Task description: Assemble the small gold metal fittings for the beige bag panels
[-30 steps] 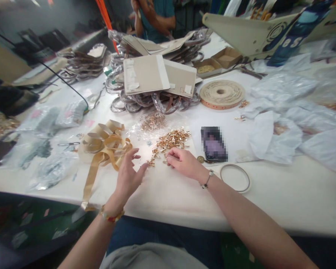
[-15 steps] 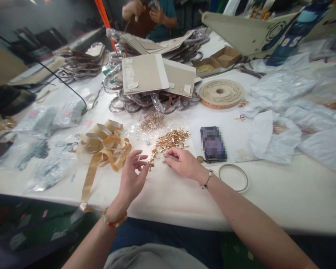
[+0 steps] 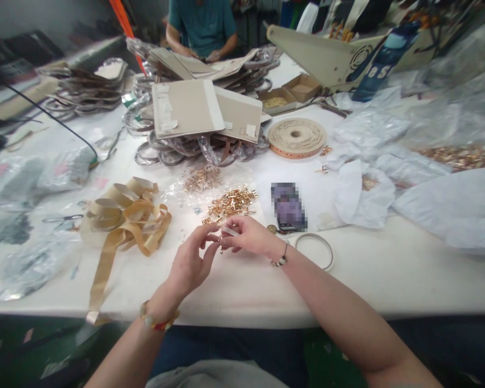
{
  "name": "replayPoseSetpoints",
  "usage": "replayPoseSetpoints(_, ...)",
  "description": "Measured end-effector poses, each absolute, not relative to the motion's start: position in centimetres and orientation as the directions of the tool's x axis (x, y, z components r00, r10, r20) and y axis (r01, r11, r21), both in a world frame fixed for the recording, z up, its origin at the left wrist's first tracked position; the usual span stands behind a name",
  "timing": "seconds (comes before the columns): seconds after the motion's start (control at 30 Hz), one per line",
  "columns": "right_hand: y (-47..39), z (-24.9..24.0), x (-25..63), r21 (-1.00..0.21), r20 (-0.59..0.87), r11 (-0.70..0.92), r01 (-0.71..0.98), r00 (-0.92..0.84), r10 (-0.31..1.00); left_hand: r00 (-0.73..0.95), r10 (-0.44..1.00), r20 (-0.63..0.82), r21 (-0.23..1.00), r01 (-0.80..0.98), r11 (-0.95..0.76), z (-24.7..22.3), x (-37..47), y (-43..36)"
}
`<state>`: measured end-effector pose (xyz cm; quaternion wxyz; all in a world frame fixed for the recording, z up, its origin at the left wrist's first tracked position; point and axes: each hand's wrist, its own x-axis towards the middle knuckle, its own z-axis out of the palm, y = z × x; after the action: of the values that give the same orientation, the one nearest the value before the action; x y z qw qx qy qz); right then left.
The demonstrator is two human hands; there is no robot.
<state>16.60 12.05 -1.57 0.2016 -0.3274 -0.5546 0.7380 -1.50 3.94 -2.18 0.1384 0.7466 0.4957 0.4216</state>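
My left hand (image 3: pixel 191 257) is closed in a pinch, thumb and fingertips on a small gold metal fitting (image 3: pixel 221 246). From the other side my right hand (image 3: pixel 254 237) meets it, its fingers bent together at the same fitting. A small pale strip (image 3: pixel 230 231) shows between the right fingers; I cannot make out what it is. Just beyond both hands lies a loose pile of gold metal fittings (image 3: pixel 232 202). Behind that pile, more small fittings (image 3: pixel 202 178) rest on clear plastic.
Tan ribbon (image 3: pixel 105 258) lies tangled on the left. On the right are a phone (image 3: pixel 288 207), a tape ring (image 3: pixel 314 251), a strap roll (image 3: pixel 297 137) and plastic bags (image 3: pixel 367 188). Wrapped flat panels (image 3: pixel 186 108) are stacked at the back, where another person (image 3: pixel 202 27) sits.
My hands have come together at the fitting; before, they were apart, the left holding a gold fitting. The view has shifted to the right. The other person's hands have lowered.
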Motion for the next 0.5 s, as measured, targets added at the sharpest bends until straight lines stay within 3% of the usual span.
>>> replayPoseSetpoints(0.13,12.1,-1.3,16.8,-0.938,-0.256,-0.346,0.025,-0.723,0.641,0.186,0.819,0.542,0.556,0.651,-0.516,-1.5,-1.6,4.0)
replayPoseSetpoints(0.27,12.2,-1.2,16.9,-0.927,-0.256,-0.373,-0.025,-0.687,0.681,-0.047,0.839,0.543,0.617,0.700,-0.360,-1.1,-1.8,3.5)
replayPoseSetpoints(0.37,12.4,-1.4,16.8,-0.926,-0.244,-0.372,-0.063,-0.654,0.717,-0.217,0.865,0.452,0.708,0.678,-0.200,-1.3,-1.9,2.9)
replayPoseSetpoints(0.5,12.6,-1.7,16.7,-0.932,-0.195,-0.344,-0.117,-0.636,0.746,-0.364,0.899,0.244,0.860,0.510,-0.027,-2.2,-1.8,2.3)
